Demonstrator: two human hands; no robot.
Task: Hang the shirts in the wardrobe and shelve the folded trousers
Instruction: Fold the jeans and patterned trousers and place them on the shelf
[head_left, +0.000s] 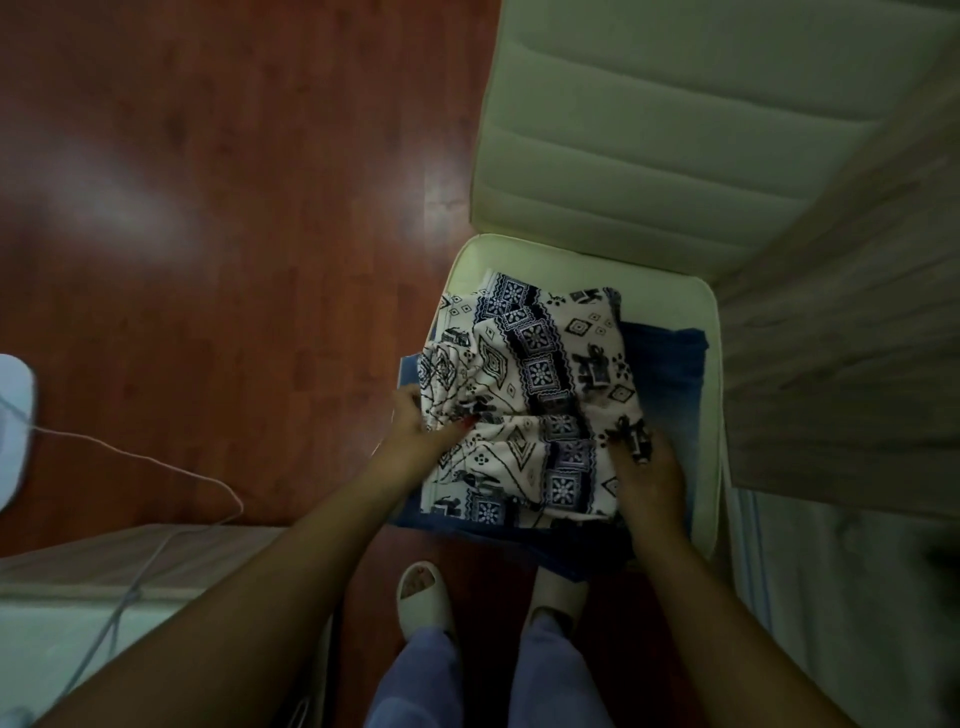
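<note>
A folded white garment with a dark blue and black print (540, 395) lies on top of folded blue denim trousers (670, 384) on the seat of a cream chair (711, 395). My left hand (415, 431) grips the printed garment's left edge, fingers curled into the cloth. On its right edge my right hand (647, 467) is closed over the near corner. Both arms reach in from below.
The chair's padded back (649, 156) rises beyond the seat. A grey wood-grain panel (841, 322) stands at the right, close to the chair. Red-brown wooden floor (234, 208) spreads to the left, crossed by a thin white cable (171, 462). My feet in pale slippers (423, 597) stand below the seat.
</note>
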